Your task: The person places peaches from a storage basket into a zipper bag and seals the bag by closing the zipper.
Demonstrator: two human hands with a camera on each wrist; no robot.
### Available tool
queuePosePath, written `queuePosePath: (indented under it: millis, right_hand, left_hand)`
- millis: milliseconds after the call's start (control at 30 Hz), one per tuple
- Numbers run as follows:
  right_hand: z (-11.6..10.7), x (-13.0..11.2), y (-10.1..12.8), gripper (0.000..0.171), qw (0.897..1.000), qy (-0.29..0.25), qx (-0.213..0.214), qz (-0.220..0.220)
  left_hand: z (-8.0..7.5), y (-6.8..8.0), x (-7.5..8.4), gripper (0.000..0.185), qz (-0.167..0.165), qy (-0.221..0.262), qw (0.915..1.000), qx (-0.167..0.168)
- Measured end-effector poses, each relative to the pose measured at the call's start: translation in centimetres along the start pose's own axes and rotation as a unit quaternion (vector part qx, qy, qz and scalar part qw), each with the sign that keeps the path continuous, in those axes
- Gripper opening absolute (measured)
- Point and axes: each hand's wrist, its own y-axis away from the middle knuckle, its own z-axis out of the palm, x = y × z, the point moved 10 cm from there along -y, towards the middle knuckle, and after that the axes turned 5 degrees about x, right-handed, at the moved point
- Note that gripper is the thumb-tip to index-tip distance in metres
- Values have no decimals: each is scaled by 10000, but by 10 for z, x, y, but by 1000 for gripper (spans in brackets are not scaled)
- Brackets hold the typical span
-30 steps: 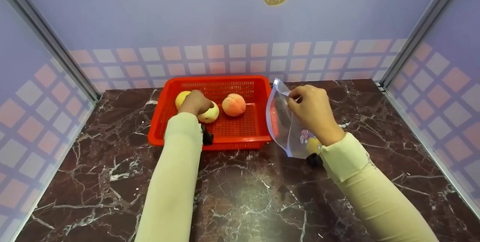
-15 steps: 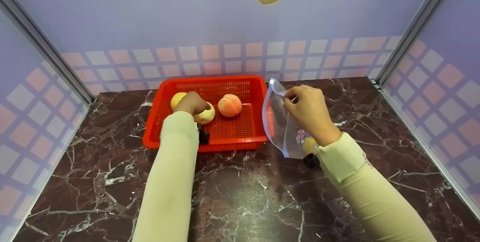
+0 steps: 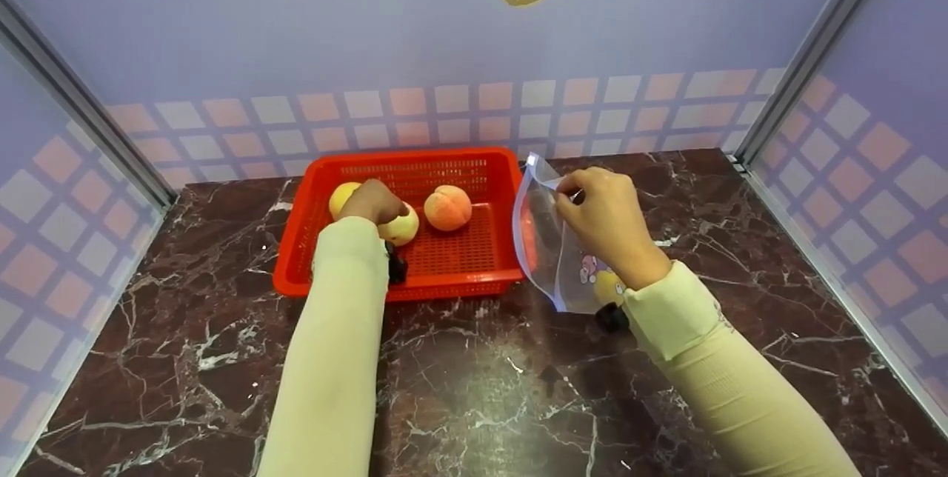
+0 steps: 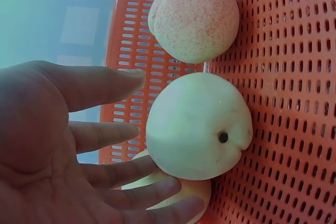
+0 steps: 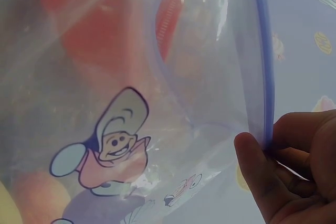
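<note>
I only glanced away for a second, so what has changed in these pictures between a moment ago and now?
Very little. The left hand stays over the pale peach in the red basket, fingers spread around it without a plain grip in the wrist view. The right hand still pinches the rim of the clear zip bag, held upright beside the basket. The pink peach lies where it was. Only the camera drifted slightly.

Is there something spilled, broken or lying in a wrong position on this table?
Nothing stands out. The red basket sits flat on the marble table with three peaches inside, none spilled. The left hand rests over the pale peach; the right hand pinches the clear bag upright by its rim, and it looks intact.
</note>
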Motion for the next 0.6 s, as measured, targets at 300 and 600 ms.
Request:
queuePosePath:
  millis: [300,600]
  right_hand:
    - [-1,-1,2,11,10000,28,30,-54]
    - [-1,1,4,12,10000,33,42,-52]
  left_hand:
    - [-3,6,4,36,-24,-444,9989,134]
    - [0,2,9,35,93,-537,9984,131]
